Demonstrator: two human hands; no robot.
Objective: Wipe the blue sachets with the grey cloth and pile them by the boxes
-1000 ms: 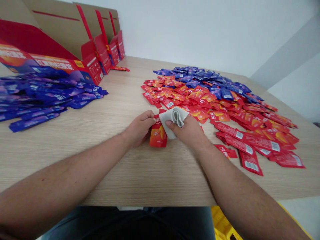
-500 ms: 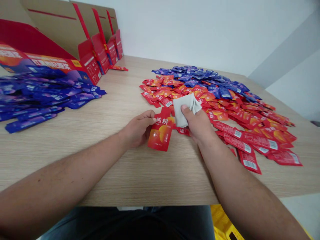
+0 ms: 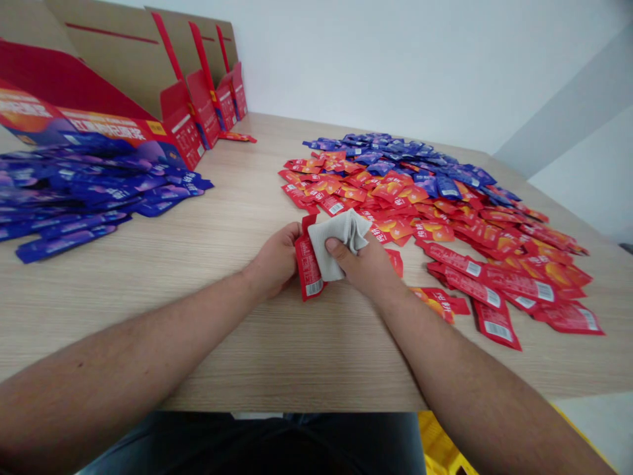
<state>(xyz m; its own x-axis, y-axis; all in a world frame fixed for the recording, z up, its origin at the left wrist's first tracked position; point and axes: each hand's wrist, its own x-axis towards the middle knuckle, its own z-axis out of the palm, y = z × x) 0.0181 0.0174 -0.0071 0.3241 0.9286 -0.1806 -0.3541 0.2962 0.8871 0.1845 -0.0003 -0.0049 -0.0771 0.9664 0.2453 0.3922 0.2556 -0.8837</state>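
My left hand [image 3: 277, 260] pinches a red pouch [image 3: 310, 280] by its left edge, above the middle of the table. The barcode side of the pouch faces me. My right hand [image 3: 363, 264] grips a folded pale grey cloth [image 3: 326, 241], thumb on top, and the cloth lies against the pouch, covering its right part. Beyond my hands spreads a heap of red and orange pouches [image 3: 395, 188]. One red pouch [image 3: 438, 302] lies apart beside my right forearm.
Blue pouches [image 3: 99, 181] are piled at the left, before open red cardboard boxes [image 3: 185, 132]. More blue pouches [image 3: 420, 155] lie at the back of the red heap. A yellow crate [image 3: 438, 442] stands below the table's front edge [image 3: 297, 402].
The pouch in my left hand has turned from its orange-pictured front to its barcode side. My right hand has brought the cloth left, onto the pouch.
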